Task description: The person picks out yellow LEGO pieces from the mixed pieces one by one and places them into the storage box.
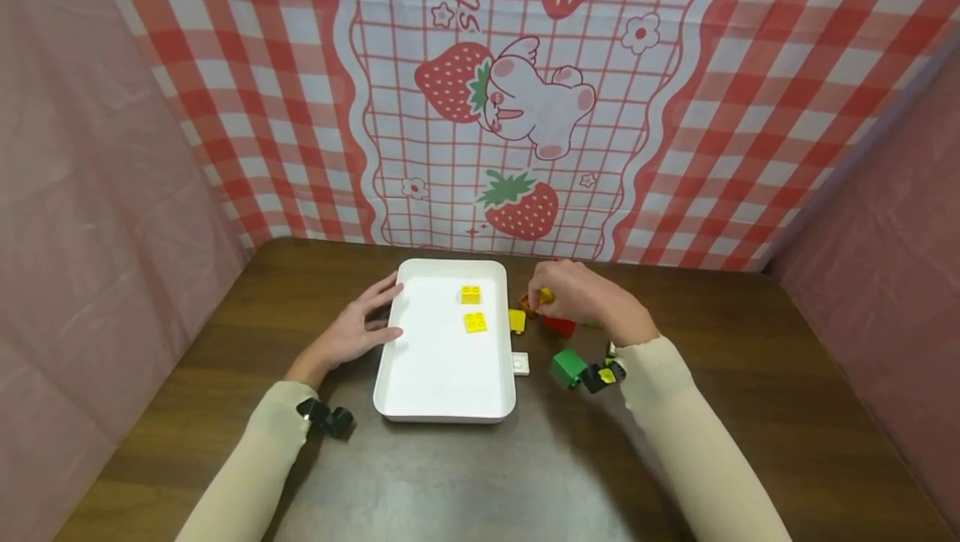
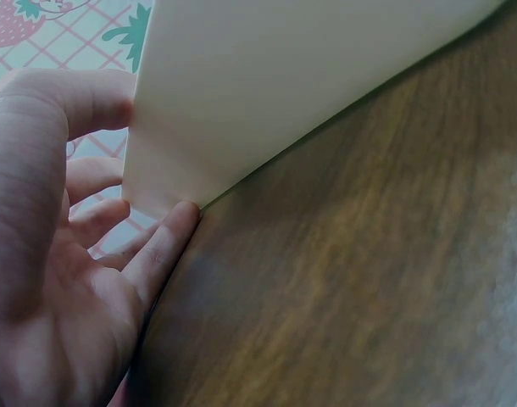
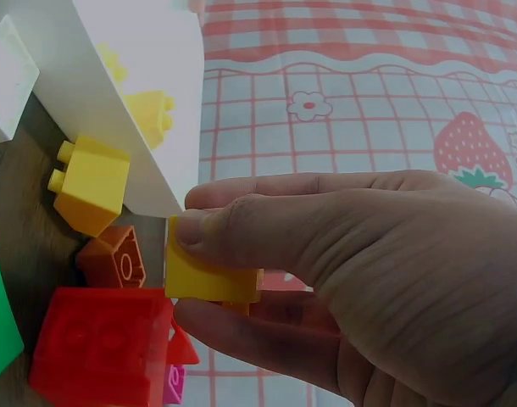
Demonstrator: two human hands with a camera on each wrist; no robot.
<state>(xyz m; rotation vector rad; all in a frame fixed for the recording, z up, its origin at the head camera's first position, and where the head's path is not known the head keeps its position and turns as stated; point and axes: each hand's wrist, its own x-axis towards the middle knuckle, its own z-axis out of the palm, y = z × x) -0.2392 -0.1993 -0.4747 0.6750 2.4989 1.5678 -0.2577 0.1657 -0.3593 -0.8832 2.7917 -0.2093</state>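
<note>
Left hand (image 1: 351,333), left of centre: fingers spread against white rectangular plastic tray (image 1: 442,383), probably steadying it.
Right hand (image 1: 581,290), right of centre: pinches yellow plastic block (image 3: 212,278), likely for control.

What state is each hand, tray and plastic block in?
White rectangular plastic tray: upright.
Left hand: touching tray.
Right hand: pinching yellow plastic block.
Nearer yellow block inside tray: studs up.
Farther yellow block inside tray: studs up.
Yellow block beside tray: on its side.
Orange block: hollow side showing.
Red block: outside tray.
Green block: outside tray.
White block: beside tray.
Magenta block: mostly hidden.
</note>
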